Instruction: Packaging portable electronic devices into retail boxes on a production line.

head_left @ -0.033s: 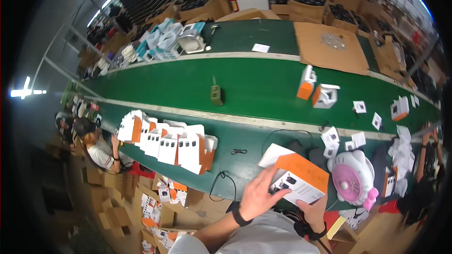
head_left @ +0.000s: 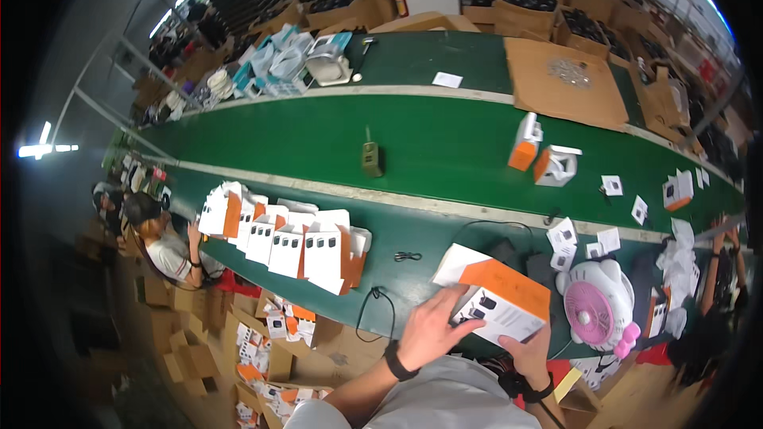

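Observation:
An orange and white cardboard box (head_left: 509,290) with dark devices pictured on its white side is held over the near edge of the green table, tilted. Its white flap at the left end stands open. My left hand (head_left: 429,332) grips the box's left part, thumb across the white side and fingers toward the top. My right hand (head_left: 528,353) holds the lower right corner, its thumb on the white side and its other fingers hidden behind the box. Whatever is inside cannot be seen.
A row of open white and orange boxes (head_left: 306,246) stands on the left. A coiled cable (head_left: 408,257) and a pink and white fan (head_left: 592,310) flank me. A handheld radio (head_left: 371,159) and two boxes lie beyond on the green belt (head_left: 278,135). Another person (head_left: 163,242) sits left.
The table and its things appear slightly further right in the picture. Both hands keep their grip on the box, which sits slightly further left.

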A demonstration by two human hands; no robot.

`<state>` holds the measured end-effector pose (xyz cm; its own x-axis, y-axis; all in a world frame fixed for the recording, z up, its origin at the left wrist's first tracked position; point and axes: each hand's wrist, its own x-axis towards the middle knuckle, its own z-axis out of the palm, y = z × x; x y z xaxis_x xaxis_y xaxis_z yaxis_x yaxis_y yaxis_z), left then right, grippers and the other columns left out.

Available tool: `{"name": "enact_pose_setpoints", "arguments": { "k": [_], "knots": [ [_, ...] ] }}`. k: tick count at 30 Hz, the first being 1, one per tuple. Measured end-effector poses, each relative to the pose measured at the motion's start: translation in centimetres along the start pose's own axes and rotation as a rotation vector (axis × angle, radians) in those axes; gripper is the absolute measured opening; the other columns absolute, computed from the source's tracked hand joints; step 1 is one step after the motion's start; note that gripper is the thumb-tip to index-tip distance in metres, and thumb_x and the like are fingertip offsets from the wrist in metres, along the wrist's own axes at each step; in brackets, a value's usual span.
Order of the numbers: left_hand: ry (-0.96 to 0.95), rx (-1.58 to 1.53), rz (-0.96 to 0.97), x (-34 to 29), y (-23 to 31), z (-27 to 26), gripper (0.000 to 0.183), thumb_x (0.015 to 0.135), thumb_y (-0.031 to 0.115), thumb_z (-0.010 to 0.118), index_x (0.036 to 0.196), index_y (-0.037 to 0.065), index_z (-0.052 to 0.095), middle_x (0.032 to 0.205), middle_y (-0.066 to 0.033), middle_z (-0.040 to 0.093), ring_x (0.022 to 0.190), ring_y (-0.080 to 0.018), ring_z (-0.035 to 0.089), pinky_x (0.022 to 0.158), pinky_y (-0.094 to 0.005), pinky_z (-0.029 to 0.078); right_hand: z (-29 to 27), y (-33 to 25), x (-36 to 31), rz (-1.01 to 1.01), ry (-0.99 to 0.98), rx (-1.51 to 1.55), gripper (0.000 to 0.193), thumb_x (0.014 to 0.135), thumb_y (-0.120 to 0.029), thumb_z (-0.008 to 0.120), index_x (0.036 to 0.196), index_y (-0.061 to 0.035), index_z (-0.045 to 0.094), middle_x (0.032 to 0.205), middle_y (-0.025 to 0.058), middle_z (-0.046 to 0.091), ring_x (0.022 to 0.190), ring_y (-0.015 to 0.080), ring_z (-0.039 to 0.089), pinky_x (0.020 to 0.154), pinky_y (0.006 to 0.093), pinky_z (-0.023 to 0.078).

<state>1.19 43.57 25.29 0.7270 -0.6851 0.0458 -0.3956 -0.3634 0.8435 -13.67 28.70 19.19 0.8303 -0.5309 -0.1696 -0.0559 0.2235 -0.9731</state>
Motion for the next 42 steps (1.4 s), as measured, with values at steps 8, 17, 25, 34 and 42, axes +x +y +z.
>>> {"name": "enact_pose_setpoints", "arguments": {
  "k": [8, 17, 25, 34, 42],
  "knots": [
    [0.010, 0.284, -0.251, -3.7, -13.4, -5.3, 0.021, 0.081, 0.017, 0.067, 0.096, 0.003, 0.064, 0.101, -0.0144, 0.056, 0.086, -0.0309, 0.060, 0.074, -0.0376, 0.050, 8.8, -1.3, 22.5, 0.133, -0.602, -0.678, 0.014, 0.081, -0.013, 0.065, 0.072, -0.0025, 0.061, 0.071, 0.0000, 0.057, 0.065, 0.0106, 0.056, 0.056, 0.0273, 0.043],
    [-0.173, 0.525, -0.228, -4.5, -22.9, -2.8, 0.017, 0.080, 0.011, 0.054, 0.092, 0.002, 0.062, 0.105, -0.0190, 0.050, 0.102, -0.0347, 0.053, 0.089, -0.0439, 0.046, 26.9, 5.3, 40.5, 0.163, -0.593, -0.566, 0.040, 0.086, -0.028, 0.066, 0.108, 0.0041, 0.054, 0.080, 0.0062, 0.061, 0.071, 0.0106, 0.059, 0.058, 0.0244, 0.047],
    [-0.031, 0.215, -0.261, -4.0, -24.0, 0.7, 0.021, 0.090, 0.016, 0.053, 0.104, 0.003, 0.063, 0.107, -0.0180, 0.062, 0.100, -0.0389, 0.054, 0.088, -0.0473, 0.041, 31.4, 14.8, 43.1, 0.039, -0.062, -1.139, 0.091, 0.067, -0.044, 0.071, 0.128, 0.0083, 0.028, 0.103, 0.0295, 0.058, 0.091, 0.0430, 0.063, 0.081, 0.0453, 0.053],
    [-0.094, 0.266, -0.236, -3.0, -22.3, 0.5, 0.013, 0.071, 0.002, 0.069, 0.076, 0.001, 0.058, 0.092, -0.0171, 0.057, 0.089, -0.0369, 0.055, 0.078, -0.0435, 0.044, 17.0, 6.0, 34.5, 0.119, -0.130, -0.264, 0.052, 0.070, -0.025, 0.071, 0.108, 0.0060, 0.054, 0.094, 0.0195, 0.063, 0.087, 0.0264, 0.064, 0.073, 0.0330, 0.053],
    [-0.296, 0.113, -0.304, 3.0, -19.7, 2.2, 0.015, 0.072, 0.005, 0.070, 0.073, -0.002, 0.056, 0.078, -0.0185, 0.062, 0.073, -0.0363, 0.060, 0.067, -0.0405, 0.047, -10.4, -8.3, 2.9, -0.018, -0.111, 0.788, 0.056, 0.085, -0.012, 0.062, 0.135, 0.0000, 0.037, 0.129, 0.0071, 0.050, 0.116, 0.0157, 0.049, 0.098, 0.0328, 0.039]
  ]
}}
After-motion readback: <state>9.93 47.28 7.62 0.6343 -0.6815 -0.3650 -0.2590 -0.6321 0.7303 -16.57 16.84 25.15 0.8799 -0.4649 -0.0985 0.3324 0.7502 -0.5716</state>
